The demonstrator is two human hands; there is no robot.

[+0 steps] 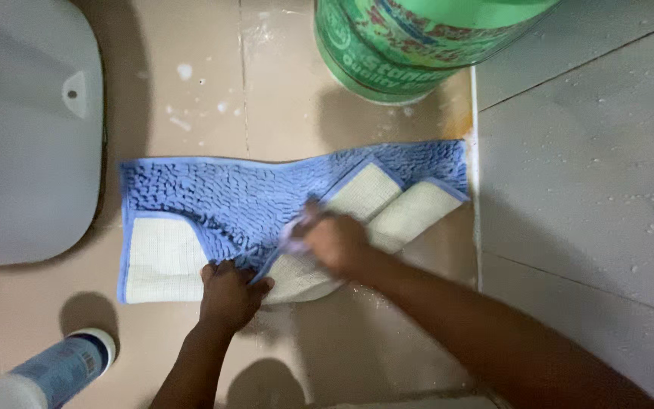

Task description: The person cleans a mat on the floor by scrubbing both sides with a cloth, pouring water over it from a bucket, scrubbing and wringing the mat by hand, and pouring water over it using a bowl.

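My left hand [228, 291] is gripping the blue mat [266, 201] edge; my blurred right hand [334, 242], grip unclear, is scrubbing; wet floor [387, 341] risks the mat slipping

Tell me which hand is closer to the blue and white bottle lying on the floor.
Left. The left hand grips the blue bath mat's near edge, just up and right of the bottle. The right hand presses on the mat's folded-over backing, farther right.

Mat [221, 201]: blue nubby pile, blue border, cream grid-patterned backing. Bucket [403, 45]: green with blue, red and white print. Spray can [66, 367]: blue body, white cap. Floor tiles [289, 98]: beige, white-flecked. Raised tiles [592, 151]: pale grey.
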